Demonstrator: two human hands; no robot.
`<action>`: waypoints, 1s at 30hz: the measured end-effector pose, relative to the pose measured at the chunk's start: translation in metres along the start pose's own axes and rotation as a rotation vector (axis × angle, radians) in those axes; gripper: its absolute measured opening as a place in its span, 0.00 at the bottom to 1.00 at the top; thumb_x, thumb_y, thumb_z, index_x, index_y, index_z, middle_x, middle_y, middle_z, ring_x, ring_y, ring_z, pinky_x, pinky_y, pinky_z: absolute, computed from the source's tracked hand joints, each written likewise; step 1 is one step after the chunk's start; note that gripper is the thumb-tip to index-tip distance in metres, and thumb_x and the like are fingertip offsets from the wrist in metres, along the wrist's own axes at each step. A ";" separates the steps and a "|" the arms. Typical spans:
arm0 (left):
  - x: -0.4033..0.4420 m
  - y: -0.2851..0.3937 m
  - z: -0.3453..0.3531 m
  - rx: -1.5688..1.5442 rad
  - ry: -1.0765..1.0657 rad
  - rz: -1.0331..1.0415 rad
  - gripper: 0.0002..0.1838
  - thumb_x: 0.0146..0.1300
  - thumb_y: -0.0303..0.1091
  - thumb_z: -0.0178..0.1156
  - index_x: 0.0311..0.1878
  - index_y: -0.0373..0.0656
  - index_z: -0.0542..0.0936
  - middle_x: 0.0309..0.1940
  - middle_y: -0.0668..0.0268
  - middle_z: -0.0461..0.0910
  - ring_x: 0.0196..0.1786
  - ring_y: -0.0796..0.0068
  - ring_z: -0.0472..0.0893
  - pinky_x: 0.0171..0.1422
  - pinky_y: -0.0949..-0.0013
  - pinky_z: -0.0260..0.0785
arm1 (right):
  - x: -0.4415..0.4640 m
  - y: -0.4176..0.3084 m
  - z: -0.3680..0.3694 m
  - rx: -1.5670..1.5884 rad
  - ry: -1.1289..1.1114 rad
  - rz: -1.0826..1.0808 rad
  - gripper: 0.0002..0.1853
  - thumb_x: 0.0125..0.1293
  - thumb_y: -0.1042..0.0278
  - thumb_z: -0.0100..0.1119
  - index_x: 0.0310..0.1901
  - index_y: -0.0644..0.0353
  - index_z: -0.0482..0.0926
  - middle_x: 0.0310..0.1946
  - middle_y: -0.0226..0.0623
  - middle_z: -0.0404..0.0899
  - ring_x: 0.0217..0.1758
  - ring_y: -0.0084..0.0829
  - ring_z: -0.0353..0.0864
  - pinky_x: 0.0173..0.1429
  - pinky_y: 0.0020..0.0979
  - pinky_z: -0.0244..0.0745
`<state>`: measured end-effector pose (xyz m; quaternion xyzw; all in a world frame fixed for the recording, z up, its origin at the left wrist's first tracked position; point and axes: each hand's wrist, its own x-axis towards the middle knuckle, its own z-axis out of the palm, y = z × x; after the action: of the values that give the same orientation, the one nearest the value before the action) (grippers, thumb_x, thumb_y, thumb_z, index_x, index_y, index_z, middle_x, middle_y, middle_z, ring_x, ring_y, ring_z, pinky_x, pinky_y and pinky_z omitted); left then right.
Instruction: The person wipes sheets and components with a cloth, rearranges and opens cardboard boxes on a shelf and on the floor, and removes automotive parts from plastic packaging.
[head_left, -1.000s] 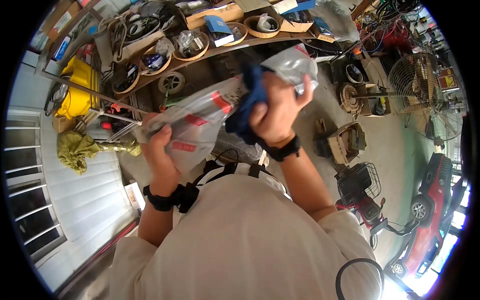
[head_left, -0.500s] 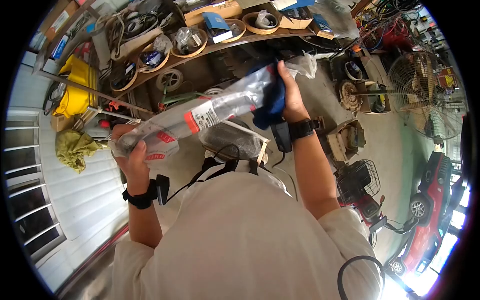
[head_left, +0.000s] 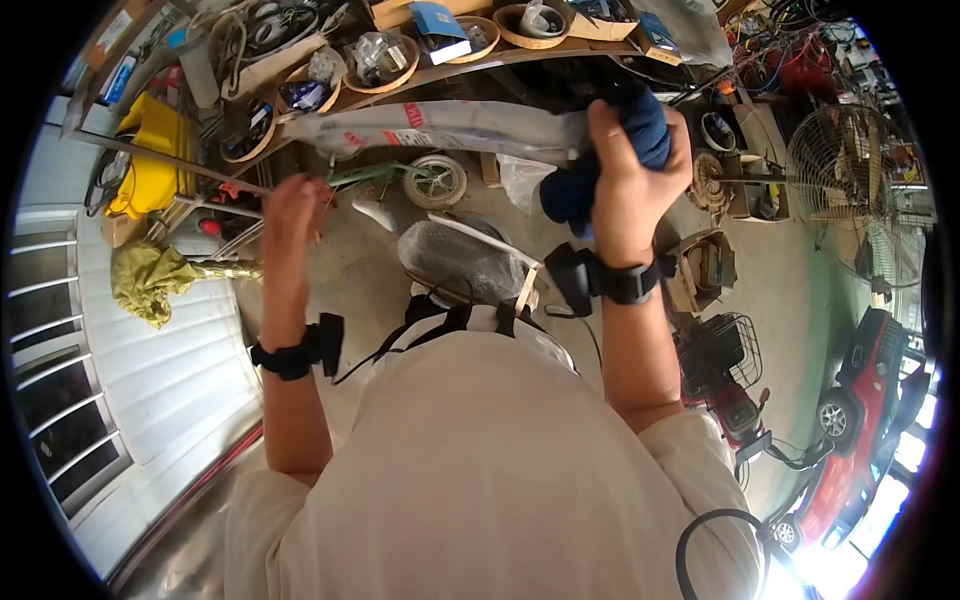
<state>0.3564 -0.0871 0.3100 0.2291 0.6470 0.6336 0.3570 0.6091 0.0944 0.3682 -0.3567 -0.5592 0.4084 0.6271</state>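
Observation:
My right hand (head_left: 638,185) is closed on a dark blue cloth (head_left: 648,130) bunched at the right end of a long part in a clear plastic bag (head_left: 470,127). The bag has red print and a white label. It stretches leftward from that hand, in front of the shelf edge. My left hand (head_left: 292,225) is raised below the bag's left end, apart from it and somewhat blurred. Its fingers point up, loosely apart, with nothing visible in them. What the cloth covers is hidden.
A wooden shelf bears several wicker baskets (head_left: 385,62) of small parts and a blue box (head_left: 438,32). Beneath are a small wheel (head_left: 435,181) and a plastic-wrapped panel (head_left: 460,260). A large fan (head_left: 845,165), cardboard boxes (head_left: 697,270) and a red car (head_left: 850,440) are at right.
My left hand has let go of the bag's left end and dropped away from it. The bagged part has swung up toward the shelf, and my right hand has moved right with the cloth.

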 end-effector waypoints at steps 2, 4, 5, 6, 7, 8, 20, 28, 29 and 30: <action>-0.010 0.008 0.036 -0.516 -0.327 -0.250 0.22 0.72 0.38 0.53 0.63 0.37 0.68 0.61 0.53 0.71 0.66 0.69 0.70 0.68 0.60 0.63 | -0.016 -0.011 0.008 -0.141 -0.052 -0.295 0.12 0.50 0.75 0.71 0.35 0.62 0.77 0.28 0.29 0.79 0.30 0.22 0.77 0.38 0.25 0.72; -0.010 0.008 0.048 -0.137 -0.400 0.053 0.21 0.70 0.37 0.53 0.63 0.37 0.70 0.62 0.53 0.71 0.66 0.69 0.70 0.69 0.61 0.62 | -0.031 -0.009 0.011 -0.094 -0.317 -0.664 0.16 0.43 0.75 0.72 0.35 0.60 0.77 0.30 0.34 0.79 0.31 0.32 0.79 0.39 0.32 0.75; -0.008 0.006 0.053 0.055 -0.431 0.203 0.21 0.69 0.36 0.52 0.62 0.37 0.71 0.62 0.53 0.71 0.67 0.69 0.69 0.69 0.61 0.62 | -0.039 -0.009 0.015 -0.060 -0.481 -0.666 0.18 0.41 0.75 0.73 0.36 0.60 0.78 0.31 0.35 0.79 0.32 0.37 0.79 0.40 0.35 0.75; -0.005 0.002 0.056 0.248 -0.458 0.352 0.21 0.69 0.36 0.52 0.62 0.37 0.71 0.62 0.52 0.71 0.67 0.69 0.69 0.70 0.61 0.61 | -0.048 -0.009 0.020 -0.026 -0.645 -0.665 0.20 0.38 0.74 0.74 0.36 0.59 0.78 0.32 0.37 0.80 0.33 0.41 0.79 0.42 0.39 0.76; -0.001 -0.002 0.059 0.442 -0.481 0.502 0.21 0.68 0.35 0.52 0.62 0.37 0.72 0.62 0.52 0.71 0.67 0.69 0.69 0.70 0.61 0.61 | -0.059 -0.005 0.023 0.001 -0.645 -0.580 0.19 0.40 0.73 0.75 0.37 0.59 0.78 0.32 0.37 0.80 0.33 0.38 0.80 0.41 0.37 0.76; 0.003 -0.016 0.060 0.420 -0.482 0.401 0.21 0.66 0.33 0.52 0.61 0.38 0.73 0.61 0.54 0.73 0.66 0.67 0.70 0.70 0.61 0.60 | -0.071 0.002 0.026 0.028 -0.646 -0.497 0.19 0.42 0.73 0.75 0.38 0.59 0.78 0.32 0.36 0.80 0.32 0.35 0.80 0.40 0.36 0.76; -0.005 -0.031 0.074 -0.138 -0.351 -0.048 0.40 0.54 0.17 0.63 0.71 0.42 0.60 0.60 0.60 0.74 0.60 0.69 0.75 0.57 0.69 0.75 | -0.073 0.022 0.012 0.250 -0.534 0.028 0.27 0.73 0.57 0.47 0.66 0.64 0.59 0.64 0.51 0.62 0.69 0.43 0.62 0.74 0.41 0.52; -0.028 -0.026 0.064 0.284 -0.413 0.068 0.39 0.55 0.17 0.60 0.71 0.40 0.58 0.63 0.60 0.70 0.61 0.70 0.74 0.65 0.67 0.67 | -0.068 0.034 0.038 -0.428 -1.081 -0.657 0.23 0.64 0.61 0.58 0.59 0.59 0.74 0.63 0.39 0.71 0.71 0.36 0.65 0.77 0.48 0.48; -0.025 -0.034 0.058 0.292 -0.456 0.070 0.38 0.54 0.16 0.60 0.70 0.40 0.59 0.62 0.61 0.70 0.62 0.71 0.73 0.64 0.67 0.67 | -0.066 0.036 0.039 -0.434 -1.062 -0.657 0.22 0.63 0.62 0.59 0.58 0.59 0.74 0.63 0.38 0.71 0.71 0.35 0.65 0.77 0.48 0.48; -0.018 -0.036 0.055 0.300 -0.498 0.076 0.38 0.54 0.15 0.59 0.69 0.39 0.60 0.61 0.61 0.70 0.62 0.71 0.73 0.64 0.67 0.67 | -0.062 0.041 0.042 -0.440 -1.044 -0.662 0.22 0.62 0.63 0.60 0.58 0.59 0.75 0.63 0.38 0.71 0.71 0.35 0.65 0.78 0.48 0.48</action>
<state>0.4147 -0.0680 0.2812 0.4518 0.6171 0.4679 0.4429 0.5605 0.0540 0.3109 -0.0408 -0.9407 0.1894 0.2783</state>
